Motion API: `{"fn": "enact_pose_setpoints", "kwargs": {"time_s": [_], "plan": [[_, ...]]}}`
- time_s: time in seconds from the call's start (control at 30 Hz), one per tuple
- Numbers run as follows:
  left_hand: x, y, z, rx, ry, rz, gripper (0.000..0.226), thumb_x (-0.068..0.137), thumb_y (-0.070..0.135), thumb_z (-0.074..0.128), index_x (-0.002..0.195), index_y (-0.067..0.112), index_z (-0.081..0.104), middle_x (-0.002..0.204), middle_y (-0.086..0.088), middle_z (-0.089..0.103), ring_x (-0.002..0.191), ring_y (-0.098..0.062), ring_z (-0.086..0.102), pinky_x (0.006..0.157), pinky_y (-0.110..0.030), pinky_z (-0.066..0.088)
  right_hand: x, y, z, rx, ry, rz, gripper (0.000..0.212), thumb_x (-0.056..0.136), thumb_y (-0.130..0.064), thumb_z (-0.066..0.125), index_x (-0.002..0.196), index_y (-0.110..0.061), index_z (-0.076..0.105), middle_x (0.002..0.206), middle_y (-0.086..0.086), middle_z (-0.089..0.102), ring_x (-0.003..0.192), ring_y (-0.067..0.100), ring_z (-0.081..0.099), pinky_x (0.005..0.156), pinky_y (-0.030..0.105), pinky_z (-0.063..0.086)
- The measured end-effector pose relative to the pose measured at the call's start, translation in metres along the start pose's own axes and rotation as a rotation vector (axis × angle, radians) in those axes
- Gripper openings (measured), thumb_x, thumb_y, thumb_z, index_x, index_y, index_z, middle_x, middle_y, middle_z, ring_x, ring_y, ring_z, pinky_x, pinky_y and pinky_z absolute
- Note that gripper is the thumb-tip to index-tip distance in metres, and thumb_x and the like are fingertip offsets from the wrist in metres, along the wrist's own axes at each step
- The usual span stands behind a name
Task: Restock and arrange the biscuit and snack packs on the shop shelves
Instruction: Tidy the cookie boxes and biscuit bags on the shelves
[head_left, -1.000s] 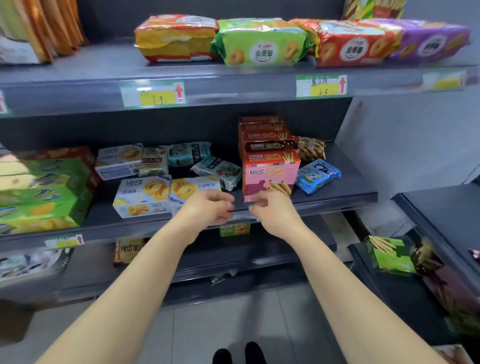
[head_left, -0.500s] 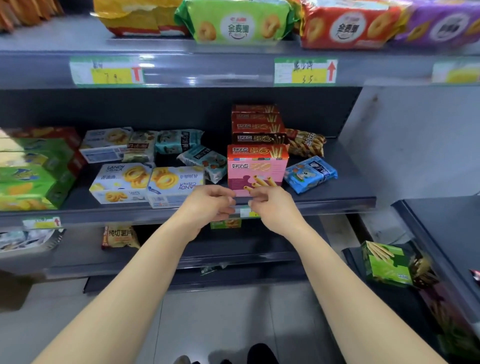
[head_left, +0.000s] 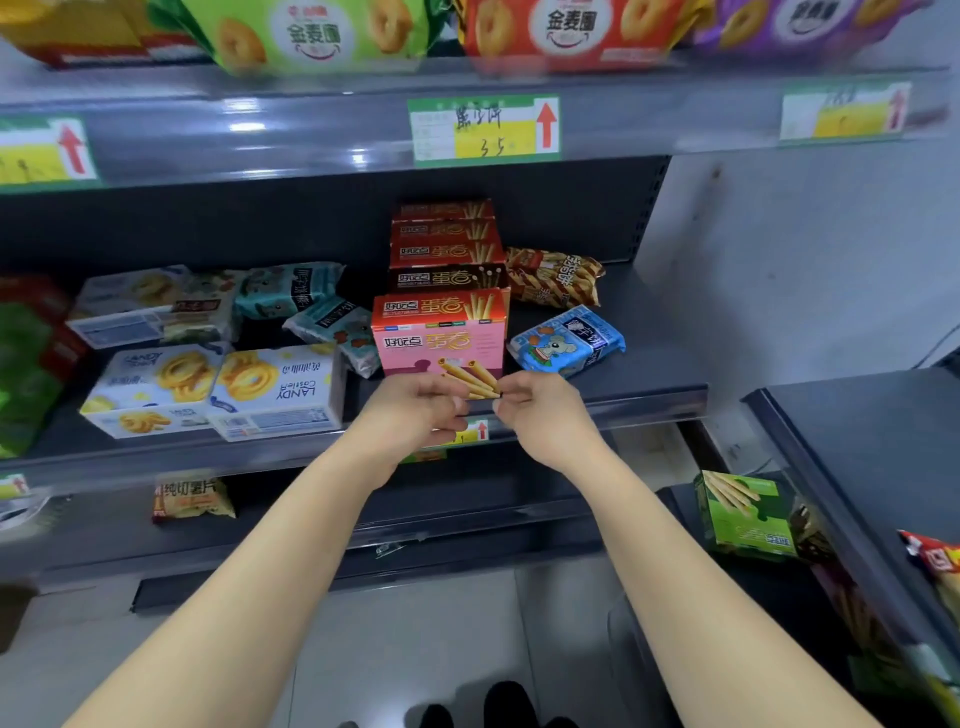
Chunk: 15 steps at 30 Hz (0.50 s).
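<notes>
Your left hand and right hand curl at the pink box's lower edge (what they pinch, I cannot tell). The packs left of your grip lie jumbled and need sorting.

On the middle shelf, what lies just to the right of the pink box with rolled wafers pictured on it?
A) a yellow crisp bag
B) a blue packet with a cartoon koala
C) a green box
B: the blue plastic packet with a cartoon koala lies to the right of the pink cardboard box.
</notes>
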<state>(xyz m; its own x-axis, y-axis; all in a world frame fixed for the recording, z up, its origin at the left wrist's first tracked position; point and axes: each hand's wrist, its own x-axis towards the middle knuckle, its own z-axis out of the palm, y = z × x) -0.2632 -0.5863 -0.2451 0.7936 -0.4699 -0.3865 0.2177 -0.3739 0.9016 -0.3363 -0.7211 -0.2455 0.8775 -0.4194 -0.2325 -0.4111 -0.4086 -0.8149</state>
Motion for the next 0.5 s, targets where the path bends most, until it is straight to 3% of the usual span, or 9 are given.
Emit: {"fn": "enact_pose_setpoints", "kwargs": {"time_s": [0.23, 0.5], "plan": [[0.005, -0.005, -0.001, -0.023, 0.014, -0.019, 0.014, 0.092, 0.003, 0.053, 0.093, 0.013, 0.064, 0.093, -0.008, 0.066, 0.083, -0.019, 0.065, 0.078, -0.027, 0.056, 0.016, 0.000, 0.007, 0.004, -0.042, -0.025, 0.028, 0.093, -0.015, 0.056, 0.121, -0.013, 0.061, 0.115, 0.003, 0.064, 0.102, 0.014, 0.060, 0.086, 0.024, 0.047], [-0.007, -0.028, -0.068, -0.108, 0.151, -0.059, 0.013, 0.093, 0.002, 0.052, 0.096, 0.009, 0.062, 0.091, -0.010, 0.064, 0.080, -0.021, 0.064, 0.084, -0.034, 0.054, 0.029, -0.041, 0.067, -0.037, -0.188, -0.127, 0.033, 0.094, -0.017, 0.056, 0.126, -0.011, 0.058, 0.122, 0.002, 0.062, 0.110, 0.014, 0.057, 0.095, 0.024, 0.043]]}}
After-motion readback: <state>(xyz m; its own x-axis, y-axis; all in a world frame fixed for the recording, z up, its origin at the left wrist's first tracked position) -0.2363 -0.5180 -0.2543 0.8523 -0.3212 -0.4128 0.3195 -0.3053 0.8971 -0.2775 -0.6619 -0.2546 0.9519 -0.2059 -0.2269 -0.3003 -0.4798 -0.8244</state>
